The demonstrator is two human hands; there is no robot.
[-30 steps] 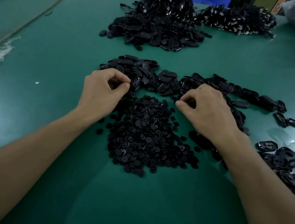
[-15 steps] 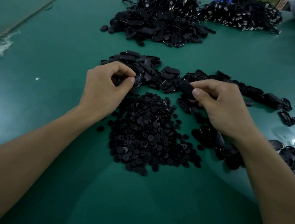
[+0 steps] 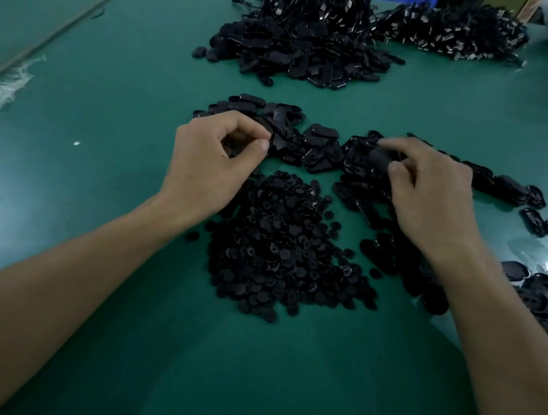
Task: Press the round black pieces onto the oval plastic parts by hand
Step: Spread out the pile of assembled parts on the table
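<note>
Right hand (image 3: 432, 195) grips an oval plastic part (image 3: 380, 160) between thumb and curled fingers. A second ago it was down digging in the heap, now it's lifted. Left hand (image 3: 209, 161) has barely shifted, thumb and forefinger tips pinched together; can't tell what's inside. Round black pieces (image 3: 281, 246) are piled between the wrists on the green table (image 3: 104, 117).

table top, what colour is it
The table top is plain dark green, best seen in the head view.
</note>
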